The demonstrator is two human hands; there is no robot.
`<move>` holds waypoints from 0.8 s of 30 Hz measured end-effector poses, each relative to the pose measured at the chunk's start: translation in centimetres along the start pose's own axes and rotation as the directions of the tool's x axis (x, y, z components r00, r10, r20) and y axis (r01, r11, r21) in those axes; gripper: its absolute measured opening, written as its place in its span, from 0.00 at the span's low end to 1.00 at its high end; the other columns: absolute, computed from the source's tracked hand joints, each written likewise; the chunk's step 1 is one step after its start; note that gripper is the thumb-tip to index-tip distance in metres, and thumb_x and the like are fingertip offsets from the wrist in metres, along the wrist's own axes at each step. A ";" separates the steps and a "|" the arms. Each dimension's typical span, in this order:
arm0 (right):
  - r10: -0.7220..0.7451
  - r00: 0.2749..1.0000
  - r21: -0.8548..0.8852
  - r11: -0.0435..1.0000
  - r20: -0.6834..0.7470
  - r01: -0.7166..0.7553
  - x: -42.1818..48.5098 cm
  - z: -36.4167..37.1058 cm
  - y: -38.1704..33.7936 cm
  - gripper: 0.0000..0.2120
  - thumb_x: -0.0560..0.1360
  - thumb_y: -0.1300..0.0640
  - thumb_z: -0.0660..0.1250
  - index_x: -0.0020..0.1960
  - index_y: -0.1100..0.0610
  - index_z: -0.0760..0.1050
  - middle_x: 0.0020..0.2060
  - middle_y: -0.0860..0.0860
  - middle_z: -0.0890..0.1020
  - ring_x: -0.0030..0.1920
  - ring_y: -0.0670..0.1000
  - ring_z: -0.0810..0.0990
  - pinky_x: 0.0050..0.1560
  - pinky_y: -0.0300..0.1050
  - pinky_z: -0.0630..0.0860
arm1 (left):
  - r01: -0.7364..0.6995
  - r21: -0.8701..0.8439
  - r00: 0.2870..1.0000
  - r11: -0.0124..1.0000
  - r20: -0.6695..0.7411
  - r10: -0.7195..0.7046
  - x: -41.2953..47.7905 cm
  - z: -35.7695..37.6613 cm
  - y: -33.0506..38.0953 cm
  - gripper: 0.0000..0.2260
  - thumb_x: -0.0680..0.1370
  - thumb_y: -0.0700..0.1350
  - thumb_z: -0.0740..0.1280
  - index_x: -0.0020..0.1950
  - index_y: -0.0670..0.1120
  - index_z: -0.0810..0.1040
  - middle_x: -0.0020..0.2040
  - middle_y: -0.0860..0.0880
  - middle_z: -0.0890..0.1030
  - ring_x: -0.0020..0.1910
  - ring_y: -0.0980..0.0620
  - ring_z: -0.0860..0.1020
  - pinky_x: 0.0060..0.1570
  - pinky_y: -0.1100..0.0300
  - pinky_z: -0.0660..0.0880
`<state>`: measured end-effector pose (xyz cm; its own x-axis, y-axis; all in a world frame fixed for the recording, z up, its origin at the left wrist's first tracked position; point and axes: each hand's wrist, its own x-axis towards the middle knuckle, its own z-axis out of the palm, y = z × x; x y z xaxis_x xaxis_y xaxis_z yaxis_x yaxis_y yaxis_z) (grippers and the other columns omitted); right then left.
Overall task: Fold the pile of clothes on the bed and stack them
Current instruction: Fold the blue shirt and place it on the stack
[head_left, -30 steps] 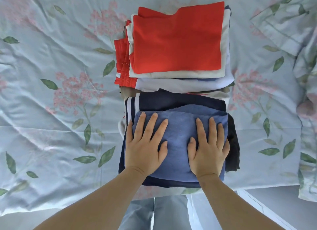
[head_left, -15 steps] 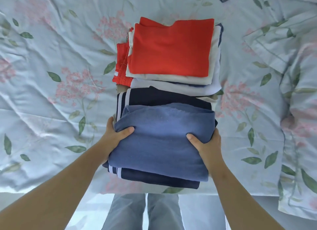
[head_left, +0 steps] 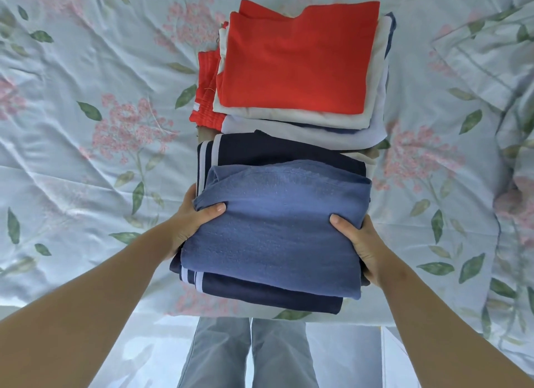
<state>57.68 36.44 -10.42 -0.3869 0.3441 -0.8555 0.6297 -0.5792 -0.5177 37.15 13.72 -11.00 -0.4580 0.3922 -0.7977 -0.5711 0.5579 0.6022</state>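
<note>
Blue garment point(head_left: 274, 228), long axis crosswise, gripped both ends.

Bed point(head_left: 450, 295) in soft light.
Wrinkled pale floral sheet point(head_left: 72, 162) fills my view; shiny floor point(head_left: 346, 356) below its edge.

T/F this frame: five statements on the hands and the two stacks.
1. The left hand and right hand grip the near stack by its sides. True.
2. A blue garment tops that stack. True.
3. A green garment tops the far stack. False: a red garment does.
4. The right hand lies flat, holding nothing. False: its thumb curls over the blue garment.
5. A navy garment with white stripes lies under the blue one. True.
</note>
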 end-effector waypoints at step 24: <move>-0.164 0.974 0.040 0.986 0.156 0.160 -2.0 0.6 -0.5 0.45 0.52 0.36 0.78 0.66 0.43 0.68 0.58 0.49 0.80 0.55 0.52 0.82 0.47 0.51 0.80 | -0.109 -0.170 0.994 0.979 -0.019 0.107 -2.8 -0.2 0.6 0.43 0.51 0.59 0.72 0.65 0.54 0.65 0.57 0.54 0.76 0.51 0.57 0.77 0.42 0.64 0.73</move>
<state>57.74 35.57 -8.46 -0.5855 0.3150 -0.7470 0.5321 -0.5458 -0.6473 37.96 12.85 -8.38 -0.5296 0.4354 -0.7280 -0.6256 0.3792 0.6818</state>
